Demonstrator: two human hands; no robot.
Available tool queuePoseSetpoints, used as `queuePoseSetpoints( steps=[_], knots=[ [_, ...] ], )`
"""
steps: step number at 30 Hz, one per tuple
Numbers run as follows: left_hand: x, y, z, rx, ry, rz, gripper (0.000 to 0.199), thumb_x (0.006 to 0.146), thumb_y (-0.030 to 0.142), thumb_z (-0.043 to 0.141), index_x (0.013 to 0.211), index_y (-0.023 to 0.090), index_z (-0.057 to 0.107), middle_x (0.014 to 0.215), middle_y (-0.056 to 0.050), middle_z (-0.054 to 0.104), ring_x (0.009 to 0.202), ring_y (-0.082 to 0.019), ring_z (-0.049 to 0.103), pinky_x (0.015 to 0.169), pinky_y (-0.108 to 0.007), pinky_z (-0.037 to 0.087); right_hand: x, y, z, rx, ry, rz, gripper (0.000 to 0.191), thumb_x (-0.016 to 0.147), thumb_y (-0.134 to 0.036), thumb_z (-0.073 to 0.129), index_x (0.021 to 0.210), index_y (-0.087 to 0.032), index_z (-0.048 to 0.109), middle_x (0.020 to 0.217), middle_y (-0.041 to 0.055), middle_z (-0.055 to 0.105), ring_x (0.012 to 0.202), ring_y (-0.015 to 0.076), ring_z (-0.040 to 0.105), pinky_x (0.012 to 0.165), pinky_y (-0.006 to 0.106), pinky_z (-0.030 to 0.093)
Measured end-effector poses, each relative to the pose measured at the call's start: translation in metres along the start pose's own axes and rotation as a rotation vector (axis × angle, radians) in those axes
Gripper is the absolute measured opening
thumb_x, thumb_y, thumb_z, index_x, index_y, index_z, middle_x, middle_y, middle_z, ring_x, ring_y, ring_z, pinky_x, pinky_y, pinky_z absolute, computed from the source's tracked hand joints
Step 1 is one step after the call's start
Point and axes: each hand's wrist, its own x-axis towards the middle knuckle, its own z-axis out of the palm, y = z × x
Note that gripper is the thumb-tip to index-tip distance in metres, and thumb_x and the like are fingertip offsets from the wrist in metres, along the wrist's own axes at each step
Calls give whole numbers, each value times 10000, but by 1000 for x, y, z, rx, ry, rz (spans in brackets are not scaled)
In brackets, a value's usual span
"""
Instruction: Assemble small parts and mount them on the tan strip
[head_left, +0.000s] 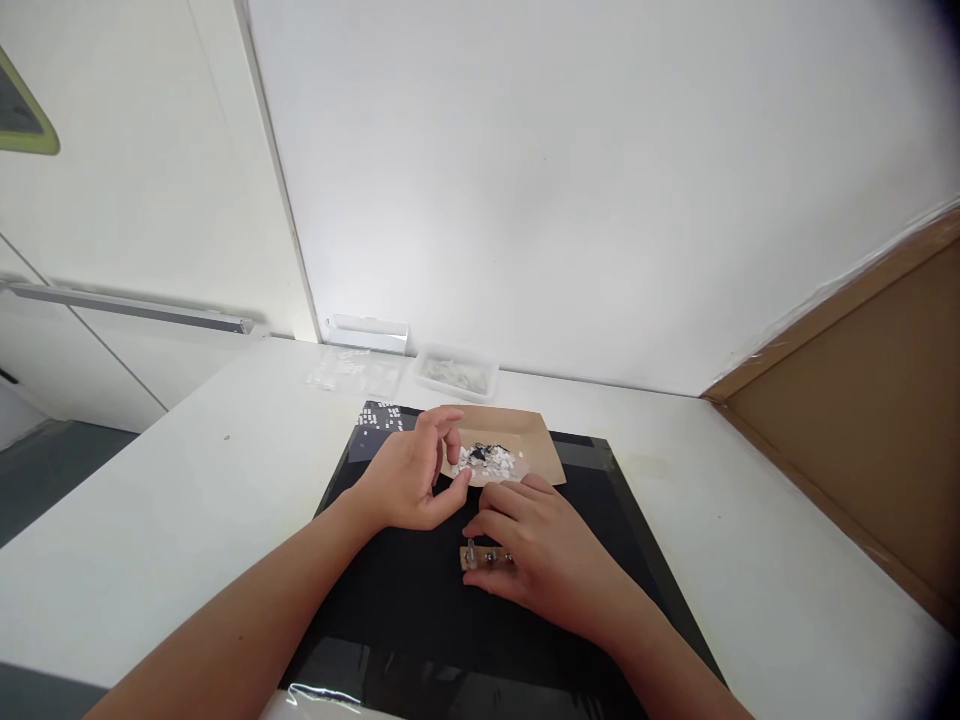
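Observation:
My right hand is closed around a small brown strip with shiny metal pieces, thumb at its near edge and fingers at its far edge. A small clear upright piece sits at the strip's left end. The palm and fingers hide the strip's right part. My left hand hovers beside the brown paper tray, thumb and curled fingers apart with nothing visible between them. Inside the tray lies a heap of white bits with some black pieces.
A black mat covers the middle of the white table. White squares dot its far left corner. Behind are a clear plastic box, clear bags and a clear holder against the wall. A cardboard panel stands at right.

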Motion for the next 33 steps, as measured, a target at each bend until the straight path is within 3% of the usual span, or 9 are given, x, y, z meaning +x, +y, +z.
queuePoseSetpoints(
  steps=[5, 9, 12, 17, 21, 25, 29, 31, 33],
  knots=[
    [3, 2, -3, 145, 44, -4, 421, 915, 267, 592, 1293, 206, 416, 863, 27, 645, 537, -97, 560, 535, -249, 421, -2, 2, -9, 88, -23, 32, 429, 741, -515, 880, 1041, -263, 707, 989, 4, 685, 889, 198, 620, 792, 341, 411],
    [7, 0, -3, 317, 224, 2, 80, 965, 239, 565, 1026, 203, 602, 755, 26, 675, 604, -116, 624, 591, -242, 460, -6, 9, -16, 212, 43, 81, 432, 799, -539, 825, 1119, -281, 694, 968, 9, 693, 881, 198, 625, 794, 331, 440],
    [9, -5, -1, 371, 348, -10, 117, 1004, 218, 547, 1055, 208, 652, 834, 10, 762, 684, -126, 700, 649, -239, 500, -6, 18, -17, 270, 114, 119, 256, 895, -468, 758, 1065, -285, 708, 873, -14, 702, 838, 174, 635, 792, 313, 449],
    [10, -12, 0, 404, 376, -72, 171, 1043, 281, 536, 1119, 218, 675, 942, 3, 806, 766, -144, 763, 681, -241, 541, -4, 29, -14, 245, 290, 126, 141, 981, -364, 667, 886, -275, 722, 834, -26, 748, 819, 174, 665, 848, 333, 450],
    [9, -15, 1, 393, 367, -145, 228, 1063, 243, 455, 1205, 223, 632, 1082, -20, 797, 897, -167, 782, 748, -261, 581, -3, 35, -10, 276, 385, 230, 227, 1055, -308, 495, 1017, -290, 719, 881, -15, 777, 850, 198, 690, 870, 363, 481],
    [8, -17, 1, 330, 323, -207, 419, 1018, 108, 394, 1412, 235, 458, 1346, -61, 696, 1033, -193, 764, 815, -329, 611, 6, 47, -10, 362, 454, 341, 320, 1073, -296, 373, 1249, -303, 640, 1067, 3, 777, 902, 190, 714, 895, 365, 525],
    [8, -14, 2, 259, 330, -232, 575, 1005, 92, 374, 1547, 237, 247, 1479, -121, 581, 1162, -220, 712, 896, -395, 606, 37, 73, -16, 331, 422, 423, 372, 1066, -319, 371, 1407, -303, 518, 1233, 17, 736, 935, 172, 737, 871, 332, 549],
    [8, -11, 4, 244, 337, -209, 581, 1001, 96, 376, 1549, 228, 233, 1480, -147, 564, 1197, -230, 689, 899, -403, 600, 62, 90, -19, 180, 317, 433, 378, 1068, -358, 370, 1400, -276, 531, 1228, 33, 743, 995, 181, 732, 864, 316, 544],
    [7, -8, 5, 230, 342, -195, 581, 992, 103, 393, 1541, 219, 242, 1439, -165, 578, 1190, -236, 684, 829, -377, 606, 89, 108, -18, -3, 209, 436, 377, 1074, -355, 349, 1357, -270, 585, 1242, 35, 742, 1094, 184, 703, 972, 329, 496]
  ],
)
